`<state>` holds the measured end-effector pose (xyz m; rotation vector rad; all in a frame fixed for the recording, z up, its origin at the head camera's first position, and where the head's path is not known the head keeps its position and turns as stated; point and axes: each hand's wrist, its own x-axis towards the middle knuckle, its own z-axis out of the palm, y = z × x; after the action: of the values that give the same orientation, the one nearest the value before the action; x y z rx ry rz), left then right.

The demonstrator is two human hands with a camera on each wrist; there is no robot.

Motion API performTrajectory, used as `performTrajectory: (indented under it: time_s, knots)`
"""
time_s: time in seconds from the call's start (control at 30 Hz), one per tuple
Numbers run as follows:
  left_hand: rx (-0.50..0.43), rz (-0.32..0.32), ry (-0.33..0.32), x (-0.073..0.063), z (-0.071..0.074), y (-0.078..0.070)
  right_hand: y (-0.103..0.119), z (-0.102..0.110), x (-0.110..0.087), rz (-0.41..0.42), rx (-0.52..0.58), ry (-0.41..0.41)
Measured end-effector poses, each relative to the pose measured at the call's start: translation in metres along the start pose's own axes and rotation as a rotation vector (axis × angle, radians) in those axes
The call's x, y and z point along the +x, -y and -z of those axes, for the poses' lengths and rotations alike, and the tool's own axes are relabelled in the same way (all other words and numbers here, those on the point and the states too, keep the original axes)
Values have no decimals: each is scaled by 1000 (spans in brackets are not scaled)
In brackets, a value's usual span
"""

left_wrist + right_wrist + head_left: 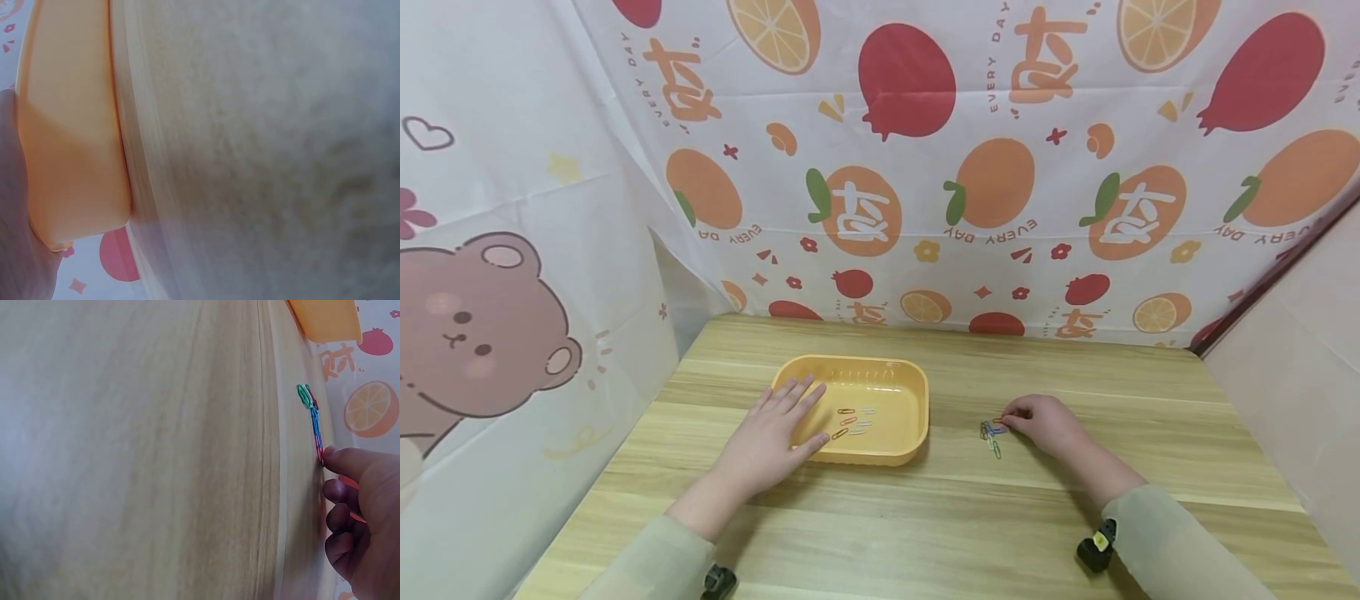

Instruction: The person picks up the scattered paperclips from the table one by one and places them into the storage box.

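Observation:
My left hand (765,442) rests on the left side of a yellow plastic tray (917,408), its fingers spread over the rim and thumb at the front edge. In the left wrist view the tray's outer wall (75,137) fills the left side beside that hand. Several red, orange and white paper clips (853,422) lie inside the tray. To its right, my right hand (1047,423) pinches a red paper clip (320,455) at the edge of a small pile on the table. A green paper clip (997,450) and several blue and dark ones lie there, overlapping.
The wooden table (880,533) runs back to a fruit-printed cloth (925,208). A bear-printed cloth (482,333) hangs at the left, and a pale panel (1300,367) stands at the right. Small black cameras (1096,546) sit at both sleeves.

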<state>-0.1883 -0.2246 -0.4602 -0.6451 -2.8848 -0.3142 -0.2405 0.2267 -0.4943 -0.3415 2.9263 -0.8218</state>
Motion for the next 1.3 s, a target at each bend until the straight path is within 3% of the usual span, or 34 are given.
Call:
performTrajectory:
  time_s: [0.6, 1.0, 1.3]
  knots:
    - [8, 1, 15, 1, 1, 2, 5, 3, 3, 39, -73, 35]
    - [-4, 11, 18, 1, 1, 1, 7, 4, 6, 60, -43, 95]
    - [-9, 12, 21, 1, 2, 1, 6, 2, 6, 98, -91, 86]
